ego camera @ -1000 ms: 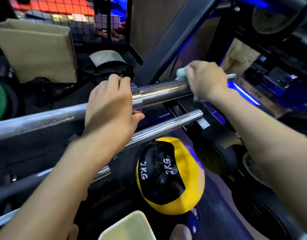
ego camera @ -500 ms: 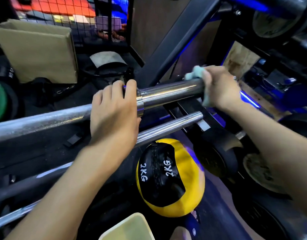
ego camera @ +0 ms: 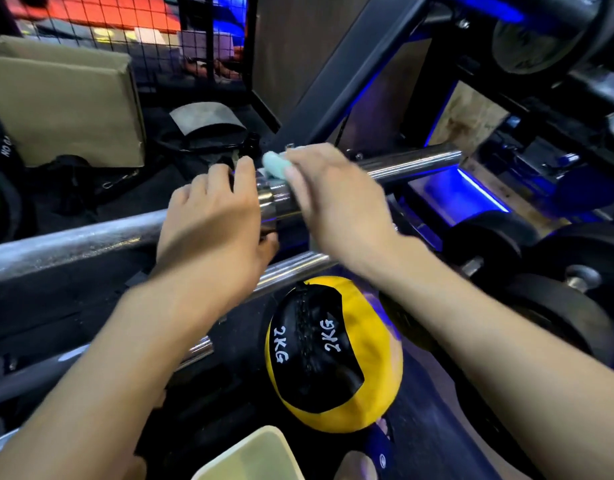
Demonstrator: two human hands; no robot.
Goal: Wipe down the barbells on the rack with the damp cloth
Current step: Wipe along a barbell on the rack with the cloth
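A black steel rack [ego camera: 336, 81] fills the upper middle, one slanted beam running up to the right, with blue light glowing along its lower edge on the right. Across it lies the upper barbell [ego camera: 77, 237], its dull grey shaft coming in from the left edge and its shiny sleeve reaching out to the right, ending near the blue glow. A second barbell [ego camera: 298, 266] lies just below and nearer, roughly parallel, partly hidden by both forearms. At the upper left a brown cardboard box [ego camera: 59, 98] stands on the dark floor in front of a wire mesh panel [ego camera: 125, 32]. Black weight plates [ego camera: 558, 320] crowd the lower right. Below the bars sits a yellow and black medicine ball [ego camera: 333, 355] marked 2KG in white. A pale container's corner [ego camera: 253, 455] shows at the bottom edge. The left hand [ego camera: 212, 226] is curled over the upper barbell where shaft meets sleeve, fingers over the top and thumb beneath, gripping it. Just beside it, the right hand [ego camera: 333, 202], slightly blurred, is wrapped over the sleeve and holds the damp cloth [ego camera: 276, 164] against the metal; a light mint-green fold of it sticks out past the fingers, almost touching the left hand's fingertips.
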